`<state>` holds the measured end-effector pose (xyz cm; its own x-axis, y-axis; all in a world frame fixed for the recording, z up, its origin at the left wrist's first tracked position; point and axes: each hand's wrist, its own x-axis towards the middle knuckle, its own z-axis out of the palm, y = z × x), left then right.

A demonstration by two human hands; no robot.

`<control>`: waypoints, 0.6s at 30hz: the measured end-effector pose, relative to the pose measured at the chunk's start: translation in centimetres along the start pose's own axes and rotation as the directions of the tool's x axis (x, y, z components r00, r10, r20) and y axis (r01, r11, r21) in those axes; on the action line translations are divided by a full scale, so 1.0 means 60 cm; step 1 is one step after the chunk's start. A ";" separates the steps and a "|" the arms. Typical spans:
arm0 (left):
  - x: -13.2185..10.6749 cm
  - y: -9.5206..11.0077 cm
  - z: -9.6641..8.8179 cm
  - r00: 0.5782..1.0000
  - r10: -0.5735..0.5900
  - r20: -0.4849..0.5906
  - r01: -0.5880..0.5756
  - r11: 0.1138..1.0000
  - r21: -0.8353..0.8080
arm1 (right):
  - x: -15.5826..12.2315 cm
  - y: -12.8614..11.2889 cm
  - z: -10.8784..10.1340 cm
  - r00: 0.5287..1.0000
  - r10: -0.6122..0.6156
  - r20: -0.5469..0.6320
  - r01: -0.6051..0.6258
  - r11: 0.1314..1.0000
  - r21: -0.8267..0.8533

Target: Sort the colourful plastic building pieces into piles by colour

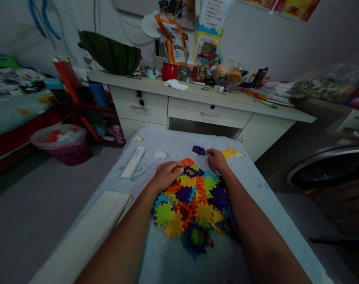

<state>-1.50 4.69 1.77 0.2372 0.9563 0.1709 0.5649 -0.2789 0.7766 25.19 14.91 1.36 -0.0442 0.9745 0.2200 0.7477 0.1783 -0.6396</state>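
A heap of colourful interlocking plastic puzzle pieces (186,194) with toothed edges lies on the cloth-covered table in front of me. My left hand (168,174) rests at the heap's far left edge, thumb and fingers apart, fingertips touching the pieces. Beyond the heap, my right hand (217,160) has its curled fingertips at the right edge of a purple puzzle piece (198,150), seemingly pinching it. Part of that grip is too small to make out. Right of this hand lie a solid yellow piece (226,154) and a yellow frame-like piece (231,150).
On the table's left are a long white box (133,162) and a larger pale flat box (108,209). A cluttered desk (191,96) stands behind the table. A washing machine (330,157) is at the right, and a lined pink bin (64,148) at the left.
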 end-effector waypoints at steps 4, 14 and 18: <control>0.000 0.000 0.000 1.000 -0.008 0.002 0.008 1.000 -0.002 | -0.011 -0.030 -0.013 0.984 -0.096 0.147 0.094 0.995 0.018; 0.001 -0.002 0.001 1.000 -0.003 0.007 0.004 1.000 -0.021 | -0.036 -0.080 -0.035 0.729 -0.253 0.636 0.126 0.963 0.238; 0.001 -0.004 0.002 1.000 -0.020 0.004 0.020 1.000 -0.024 | -0.036 -0.074 -0.033 0.720 -0.252 0.646 0.080 0.956 0.283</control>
<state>-1.50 4.79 1.52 0.2290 0.9613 0.1533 0.5506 -0.2578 0.7940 23.27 11.72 5.18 -0.6483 0.7451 -0.1564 0.5232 0.2868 -0.8025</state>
